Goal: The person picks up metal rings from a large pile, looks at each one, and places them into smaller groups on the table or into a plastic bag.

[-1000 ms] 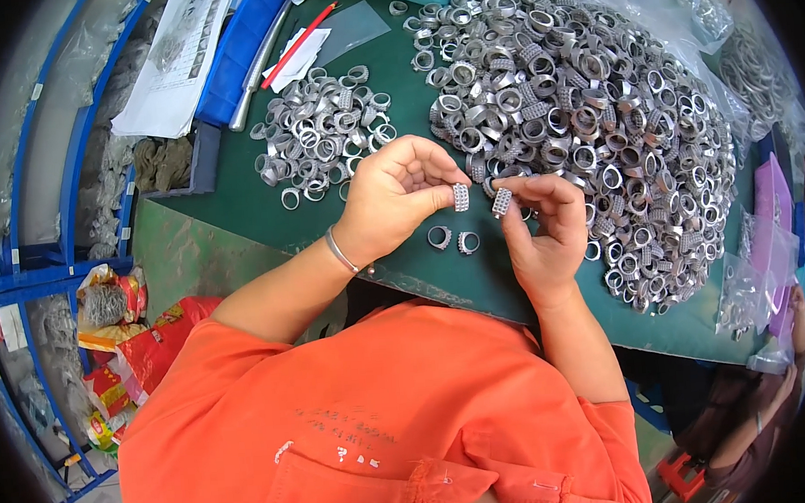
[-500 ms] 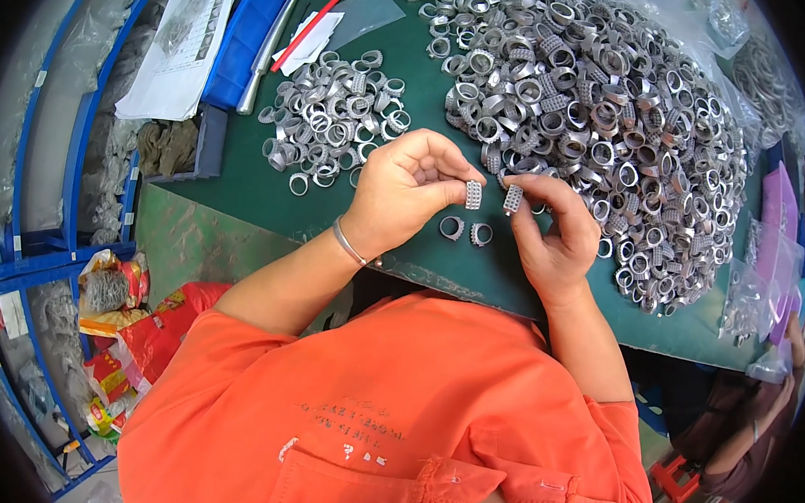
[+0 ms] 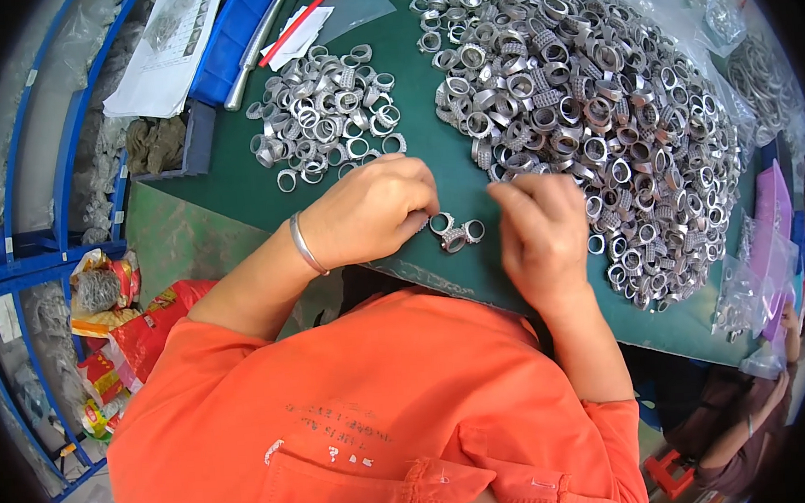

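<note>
both hands rest on a dark green work mat [image 3: 242,192]. the left hand [image 3: 372,207], with a thin silver bangle [image 3: 302,244] at the wrist, lies knuckles up, fingers curled down to the mat; whether they pinch anything cannot be told, since the fingertips are hidden. just beside those fingertips, between the two hands, sit three small silver metal rings [image 3: 455,232], touching one another. the right hand [image 3: 541,229] is also knuckles up, its fingers bent at the near edge of a large heap of silver textured rings [image 3: 586,93]; its hold cannot be told either. a smaller pile of silver rings [image 3: 330,113] lies beyond the left hand, well apart from the heap. farther off are a red pen [image 3: 301,23] on white paper and a blue plastic tray [image 3: 232,31]. the person wears an orange shirt [image 3: 367,420]. compared with half a second ago, the two ribbed pieces held up between thumb and forefinger of each hand are no longer visible, and both hands have lowered to the mat.
</note>
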`<state>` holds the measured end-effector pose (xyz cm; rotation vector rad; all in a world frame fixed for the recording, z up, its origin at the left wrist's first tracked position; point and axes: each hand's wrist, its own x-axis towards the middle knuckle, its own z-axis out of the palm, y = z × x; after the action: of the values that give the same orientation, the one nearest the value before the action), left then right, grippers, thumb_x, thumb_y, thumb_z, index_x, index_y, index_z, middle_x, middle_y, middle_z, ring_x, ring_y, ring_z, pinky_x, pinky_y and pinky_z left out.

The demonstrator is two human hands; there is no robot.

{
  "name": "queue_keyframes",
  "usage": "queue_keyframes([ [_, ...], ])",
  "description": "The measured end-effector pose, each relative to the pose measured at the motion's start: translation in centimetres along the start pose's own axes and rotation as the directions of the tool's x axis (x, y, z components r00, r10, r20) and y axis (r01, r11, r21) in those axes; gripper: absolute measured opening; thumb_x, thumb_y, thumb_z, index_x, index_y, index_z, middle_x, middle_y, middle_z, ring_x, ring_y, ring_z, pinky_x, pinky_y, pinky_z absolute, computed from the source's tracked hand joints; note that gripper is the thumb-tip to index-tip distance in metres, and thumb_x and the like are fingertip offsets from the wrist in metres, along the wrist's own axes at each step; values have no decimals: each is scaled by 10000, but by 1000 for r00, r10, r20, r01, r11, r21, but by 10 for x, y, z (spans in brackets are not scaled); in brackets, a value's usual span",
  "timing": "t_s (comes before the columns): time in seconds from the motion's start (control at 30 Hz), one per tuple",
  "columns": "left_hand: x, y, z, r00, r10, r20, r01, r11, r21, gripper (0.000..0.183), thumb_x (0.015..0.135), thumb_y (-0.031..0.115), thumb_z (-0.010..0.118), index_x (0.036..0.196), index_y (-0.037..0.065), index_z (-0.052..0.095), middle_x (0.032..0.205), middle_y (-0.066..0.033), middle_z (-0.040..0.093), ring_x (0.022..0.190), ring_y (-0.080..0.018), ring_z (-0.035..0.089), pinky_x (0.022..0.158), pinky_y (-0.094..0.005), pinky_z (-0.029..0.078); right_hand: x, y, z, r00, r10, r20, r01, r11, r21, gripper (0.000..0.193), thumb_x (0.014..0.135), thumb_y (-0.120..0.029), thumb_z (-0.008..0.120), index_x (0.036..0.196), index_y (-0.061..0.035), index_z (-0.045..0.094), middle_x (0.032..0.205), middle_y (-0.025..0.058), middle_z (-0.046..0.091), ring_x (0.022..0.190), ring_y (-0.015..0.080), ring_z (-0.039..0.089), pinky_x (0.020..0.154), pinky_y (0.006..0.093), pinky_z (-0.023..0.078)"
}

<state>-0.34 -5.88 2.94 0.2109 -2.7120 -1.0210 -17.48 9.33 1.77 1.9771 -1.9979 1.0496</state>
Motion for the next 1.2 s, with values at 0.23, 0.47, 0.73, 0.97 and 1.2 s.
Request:
queue_keyframes([
  [0.23,38,-3,25,966,118,-230,-90,988,126,250,737,-56,660,972,30,661,883,-125,576,813,-310,593,717,-363,493,11,1,0,989,142,-29,-145,947,-287,156,766,-65,664,921,-75,673,928,41,582,865,250,542,722,370,385],
  [0.47,45,-12,27,949,159,-273,-126,983,136,193,698,-43,718,854,20,625,882,-100,563,794,-280,578,704,-345,495,2,12,3,978,93,-187,-111,990,-86,198,729,2,730,899,-39,637,914,86,595,816,264,558,719,370,442],
  [0.73,27,12,22,919,-371,-136,243,801,-547,188,773,-46,721,946,0,664,971,-37,608,843,-76,598,723,-213,510,-3,5,-4,939,234,-253,-180,959,220,244,773,92,656,1007,26,672,830,111,674,650,150,644,565,244,510],
  [0.97,16,14,22,897,-370,242,378,357,-854,263,872,-47,625,1131,-65,584,997,-141,666,836,-175,676,757,-284,573,-11,-10,-4,641,644,418,-665,194,721,143,900,-8,601,1021,33,667,783,55,684,636,77,642,509,186,478],
  [1.2,18,16,28,857,-440,267,401,247,-882,158,922,-18,562,1070,-61,597,929,-158,682,752,-198,697,670,-275,594,-12,-9,2,609,620,494,-695,117,710,143,907,-19,595,1016,37,667,790,64,687,628,82,640,513,193,489],
])
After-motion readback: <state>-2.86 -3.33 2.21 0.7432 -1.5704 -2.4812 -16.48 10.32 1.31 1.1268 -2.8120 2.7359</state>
